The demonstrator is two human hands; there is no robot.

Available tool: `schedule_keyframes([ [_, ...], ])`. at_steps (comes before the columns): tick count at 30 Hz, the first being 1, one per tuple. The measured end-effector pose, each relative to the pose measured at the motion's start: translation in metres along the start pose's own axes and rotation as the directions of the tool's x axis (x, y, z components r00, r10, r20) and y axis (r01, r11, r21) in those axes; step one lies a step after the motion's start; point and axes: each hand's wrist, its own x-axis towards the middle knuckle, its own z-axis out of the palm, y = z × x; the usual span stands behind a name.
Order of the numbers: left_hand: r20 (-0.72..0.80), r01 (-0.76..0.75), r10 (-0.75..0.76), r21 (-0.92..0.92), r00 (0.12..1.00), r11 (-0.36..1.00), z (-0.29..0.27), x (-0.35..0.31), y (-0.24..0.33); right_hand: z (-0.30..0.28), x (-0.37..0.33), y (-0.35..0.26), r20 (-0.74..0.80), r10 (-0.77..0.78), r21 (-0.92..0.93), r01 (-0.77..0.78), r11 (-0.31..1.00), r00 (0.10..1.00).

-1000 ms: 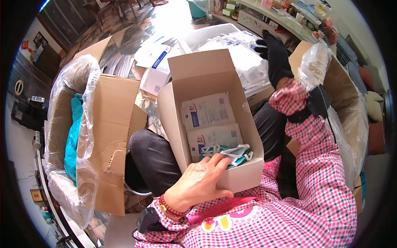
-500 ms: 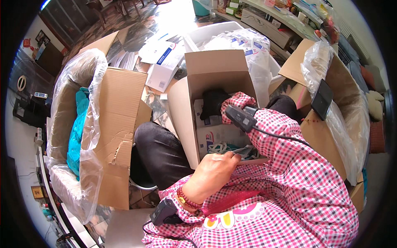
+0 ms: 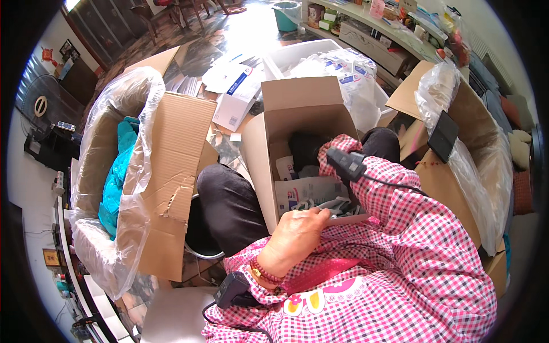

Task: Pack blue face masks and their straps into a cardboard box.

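Observation:
An open cardboard box stands between my knees. My left hand, with a beaded bracelet on its wrist, has its fingers curled over the box's near edge. My right hand, which looks covered by a black glove, is down inside the box near its far wall; shadow hides its fingers. White printed packets lie in the box below my right sleeve. Greyish-white straps or loops lie in a tangle at the near end, beside my left fingertips.
To the left stands a plastic-lined carton with teal cloth; another lined carton on the right has a black phone on its edge. Behind are a white tub of packets and flattened white boxes on the floor.
My right hand has moved deeper into the box and slightly right. The packets inside have shifted. My left hand stays at the near edge, while the whole view has turned slightly.

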Motion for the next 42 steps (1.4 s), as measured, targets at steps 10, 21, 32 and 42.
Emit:
schedule_keyframes([
  [10,-0.364,0.116,-0.354,-0.537,0.862,0.835,-0.037,0.014,-0.009,-0.071,-0.085,-0.03,-0.513,0.142,0.224,-0.028,0.974,0.847],
  [21,-0.711,-0.074,-0.078,-0.181,0.699,0.981,-0.074,0.059,-0.034,-0.124,-0.164,-0.061,-0.721,0.113,0.413,0.293,0.862,0.684],
  [32,-0.616,-0.011,-0.346,-0.499,0.708,0.867,-0.064,0.072,-0.029,-0.118,-0.174,-0.078,-0.833,-0.102,0.034,0.235,0.971,0.544],
  [42,-0.436,0.48,-0.584,-0.333,0.685,0.811,-0.063,0.078,-0.079,-0.168,-0.236,-0.1,-0.842,-0.051,-0.152,-0.145,0.978,0.538],
])
